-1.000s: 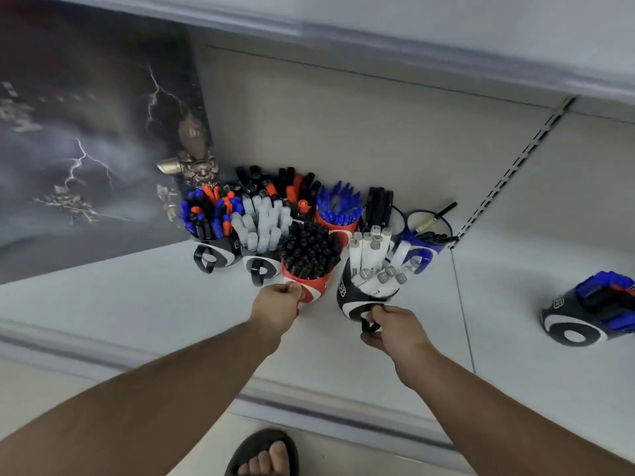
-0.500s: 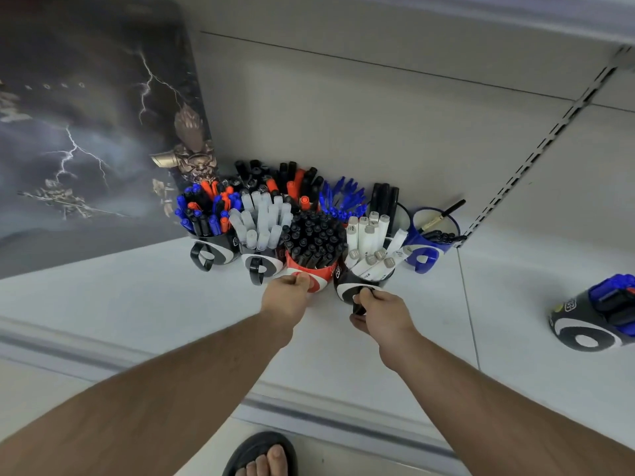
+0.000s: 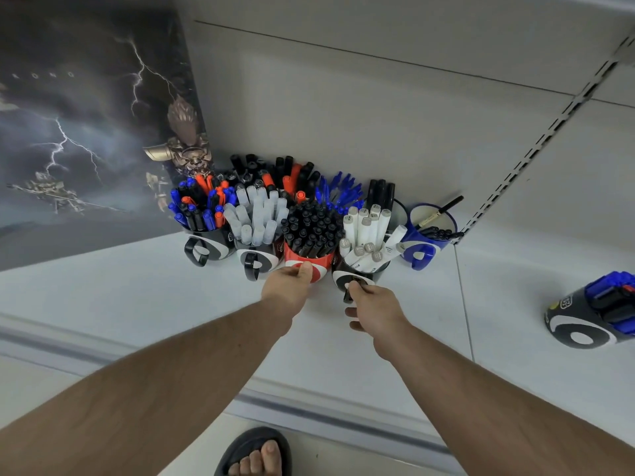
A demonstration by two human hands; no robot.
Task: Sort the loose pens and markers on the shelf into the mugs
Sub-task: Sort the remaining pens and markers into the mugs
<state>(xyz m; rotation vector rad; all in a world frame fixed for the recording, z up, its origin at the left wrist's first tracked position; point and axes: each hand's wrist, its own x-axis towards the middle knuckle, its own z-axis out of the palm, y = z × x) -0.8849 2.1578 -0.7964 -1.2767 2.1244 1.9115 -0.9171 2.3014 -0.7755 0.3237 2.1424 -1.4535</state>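
The left hand [image 3: 290, 285] grips the red mug [image 3: 321, 266] of black pens; the right hand [image 3: 376, 305] pinches the handle of the black mug [image 3: 347, 278] holding white markers. Both stand mid-shelf [image 3: 103, 297] among eight upright mugs, with a ninth lying apart at right.

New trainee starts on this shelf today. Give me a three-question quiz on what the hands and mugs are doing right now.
1. True or false: the left hand holds the red mug of black pens.
2. What does the right hand pinch?
A. a loose pen
B. the handle of the black mug of white markers
C. the blue mug
3. Fill in: the mug lying on its side at far right is black and ____.

Key: 1 true; 2 B; 3 white.
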